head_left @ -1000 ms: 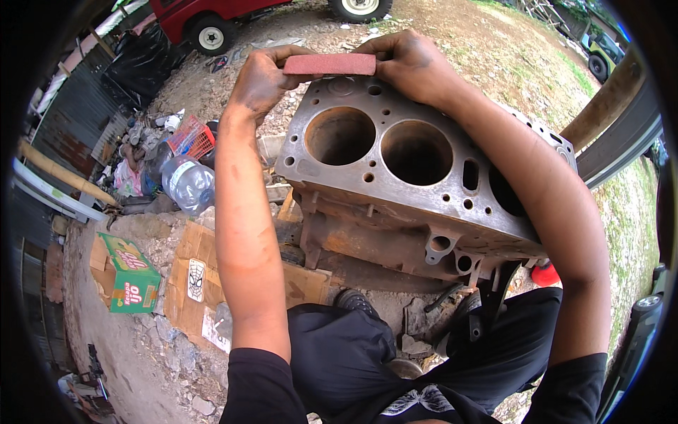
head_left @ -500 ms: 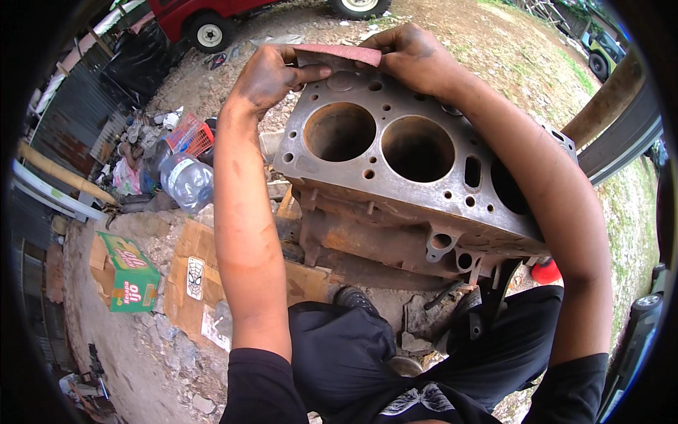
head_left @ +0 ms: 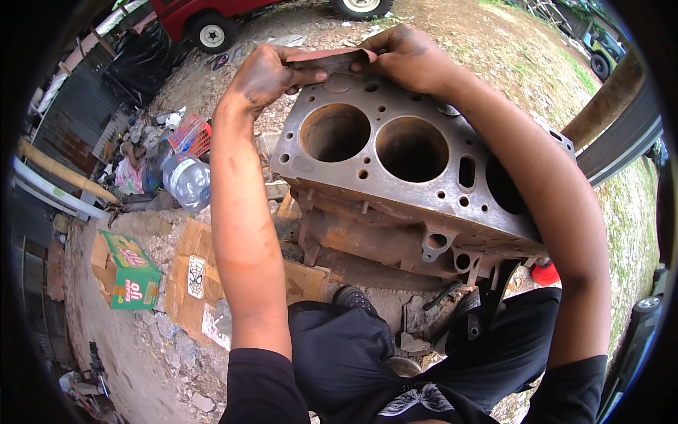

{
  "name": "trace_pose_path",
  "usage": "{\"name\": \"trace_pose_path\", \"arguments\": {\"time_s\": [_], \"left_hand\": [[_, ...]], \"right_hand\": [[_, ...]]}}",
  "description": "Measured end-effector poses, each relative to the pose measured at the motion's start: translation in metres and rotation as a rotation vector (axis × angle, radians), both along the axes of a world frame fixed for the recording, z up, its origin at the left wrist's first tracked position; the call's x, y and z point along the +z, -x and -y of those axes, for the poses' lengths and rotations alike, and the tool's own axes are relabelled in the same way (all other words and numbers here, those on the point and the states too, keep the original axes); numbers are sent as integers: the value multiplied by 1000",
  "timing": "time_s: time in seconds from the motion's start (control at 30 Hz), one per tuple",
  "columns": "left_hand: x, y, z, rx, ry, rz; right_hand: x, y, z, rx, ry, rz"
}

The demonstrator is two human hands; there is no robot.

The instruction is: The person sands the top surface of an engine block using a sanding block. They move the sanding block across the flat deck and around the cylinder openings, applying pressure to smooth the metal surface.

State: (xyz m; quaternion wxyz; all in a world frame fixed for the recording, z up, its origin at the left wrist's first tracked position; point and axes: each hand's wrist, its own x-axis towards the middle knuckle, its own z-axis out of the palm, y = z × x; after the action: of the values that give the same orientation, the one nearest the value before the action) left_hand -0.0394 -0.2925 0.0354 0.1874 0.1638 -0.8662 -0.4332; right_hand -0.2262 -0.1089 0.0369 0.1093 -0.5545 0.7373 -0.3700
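Observation:
A reddish-brown sheet of sandpaper (head_left: 330,55) is stretched between my two hands, above the far left corner of the engine block (head_left: 408,192). My left hand (head_left: 268,76) pinches its left end, thumb lying toward the block's top. At the other end my right hand (head_left: 411,59) grips it with bent fingers, its fingertips partly hidden. Below the sheet, a flat round disc shape (head_left: 337,84) shows on the block's grey top face. Large cylinder bores (head_left: 412,150) with rusty walls open in that face, along with several small holes. My right forearm covers part of the block's right side.
A green box (head_left: 131,272) and flattened cardboard (head_left: 185,275) lie on the ground at left. Beyond them are a clear plastic jug (head_left: 187,180) and a red crate (head_left: 191,136). A red vehicle (head_left: 205,14) stands far back; a wooden post (head_left: 613,106) rises at right.
The sandpaper's right end has shifted slightly left and curls more, with my right fingers lower around it. The block appears slightly farther left in view.

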Motion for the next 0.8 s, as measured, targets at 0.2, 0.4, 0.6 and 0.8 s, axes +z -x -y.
{"name": "trace_pose_path", "arguments": {"time_s": [0.2,0.4,0.6,0.8], "left_hand": [[2,-6,-7,51,4,-5],[5,-4,-10,18,-39,9],[6,-10,-5,91,-88,40],[10,-5,-15,53,-59,34]], "right_hand": [[15,-15,-7,-38,-108,40],[8,-4,-2,-20,-67,-12],[5,-8,1,68,38,-157],[10,0,-2,10,-85,-36]]}}
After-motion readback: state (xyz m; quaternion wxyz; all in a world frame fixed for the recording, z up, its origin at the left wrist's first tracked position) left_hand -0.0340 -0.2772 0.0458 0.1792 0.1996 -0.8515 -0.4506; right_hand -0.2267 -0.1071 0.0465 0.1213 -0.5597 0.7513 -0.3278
